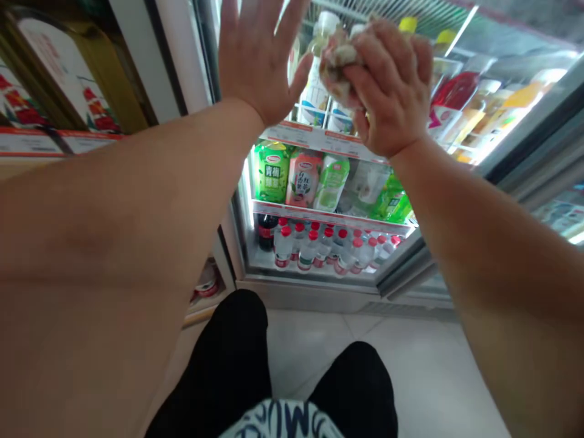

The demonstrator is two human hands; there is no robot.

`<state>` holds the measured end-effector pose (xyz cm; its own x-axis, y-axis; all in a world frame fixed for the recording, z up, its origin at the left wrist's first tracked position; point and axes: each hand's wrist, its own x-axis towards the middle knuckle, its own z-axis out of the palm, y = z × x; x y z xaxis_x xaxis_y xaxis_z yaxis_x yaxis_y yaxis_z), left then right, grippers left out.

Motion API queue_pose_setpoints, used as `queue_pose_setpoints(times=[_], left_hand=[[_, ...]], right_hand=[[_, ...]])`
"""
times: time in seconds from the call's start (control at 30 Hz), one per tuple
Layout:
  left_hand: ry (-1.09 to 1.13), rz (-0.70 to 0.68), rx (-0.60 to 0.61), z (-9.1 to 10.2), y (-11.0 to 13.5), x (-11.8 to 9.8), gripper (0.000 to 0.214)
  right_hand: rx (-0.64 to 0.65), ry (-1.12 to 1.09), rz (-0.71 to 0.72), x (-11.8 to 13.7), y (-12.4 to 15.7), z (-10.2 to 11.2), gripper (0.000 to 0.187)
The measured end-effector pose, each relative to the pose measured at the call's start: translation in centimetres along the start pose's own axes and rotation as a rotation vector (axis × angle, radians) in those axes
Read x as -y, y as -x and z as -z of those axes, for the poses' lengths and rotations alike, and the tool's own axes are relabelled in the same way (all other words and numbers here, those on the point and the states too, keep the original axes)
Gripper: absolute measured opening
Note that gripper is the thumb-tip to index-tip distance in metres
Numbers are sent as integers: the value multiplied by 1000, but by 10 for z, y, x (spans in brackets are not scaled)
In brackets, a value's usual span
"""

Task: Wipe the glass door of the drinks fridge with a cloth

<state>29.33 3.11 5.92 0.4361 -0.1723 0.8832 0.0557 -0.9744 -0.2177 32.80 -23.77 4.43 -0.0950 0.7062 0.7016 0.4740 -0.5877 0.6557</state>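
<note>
Shop cooler [237,201] ahead, glass door [524,140] swung open at right. Left hand [255,58] flat, fingers spread, nothing held, raised before top shelf. Right hand [387,85] closed around crumpled cloth [337,64], just beside left hand. Behind hands: pale bottles [314,91]. Below: green and pink cartons [287,176], then red-capped bottles [319,249] on bottom shelf. Stocked shelf [59,97] at left. Black trousers [237,359] over pale floor.

Both arms raised, left hand [255,58] flat and spread, right hand [387,85] in a closed grip.
</note>
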Motion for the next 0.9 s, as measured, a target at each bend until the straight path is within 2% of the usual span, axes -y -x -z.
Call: queue_pose_setpoints(times=[0.1, 0.17, 0.2, 0.23, 0.33, 0.37, 0.4, 0.43, 0.5, 0.57, 0.63, 0.73, 0.8, 0.83, 0.9], left_hand=[[16, -30, -58, -6, 1, 3, 95], [-14, -5, -25, -3, 2, -1, 96], [-33, 24, 11, 1, 2, -4, 97], [-50, 55, 53, 5, 2, -8, 98], [-62, 112, 160, 19, 2, -18, 94], [-62, 116, 177, 22, 3, -20, 92], [-63, 121, 194, 24, 3, -21, 92], [-65, 128, 204, 25, 3, -22, 92], [-63, 126, 186, 24, 4, -22, 95], [-40, 99, 145, 22, 5, -21, 95], [-3, 82, 114, 19, 3, -19, 96], [47, 133, 168, 12, -2, -13, 105], [90, 130, 178, 6, -6, -7, 110], [116, 106, 164, 4, -7, -4, 110], [143, 62, 124, 2, -9, -2, 107]], right_hand=[[-262, 52, -427, -6, 0, -16, 62], [-380, 78, -544, -8, 0, -21, 66], [-371, 78, -519, -6, 1, -20, 63], [-321, 72, -434, -3, 2, -17, 60], [-66, 42, -90, 11, 6, -3, 55], [-6, 27, -29, 14, 8, 0, 54], [16, 14, -35, 17, 8, 2, 54], [-4, 3, -111, 18, 9, 1, 54], [-116, -1, -352, 18, 8, -3, 57], [-210, 30, -518, 17, 8, -7, 62], [-197, 50, -496, 17, 8, -7, 65], [-12, -5, -237, 22, 11, 0, 60], [83, -63, -154, 27, 12, 3, 59], [87, -87, -175, 28, 13, 3, 58], [7, -120, -300, 30, 14, -1, 58]])
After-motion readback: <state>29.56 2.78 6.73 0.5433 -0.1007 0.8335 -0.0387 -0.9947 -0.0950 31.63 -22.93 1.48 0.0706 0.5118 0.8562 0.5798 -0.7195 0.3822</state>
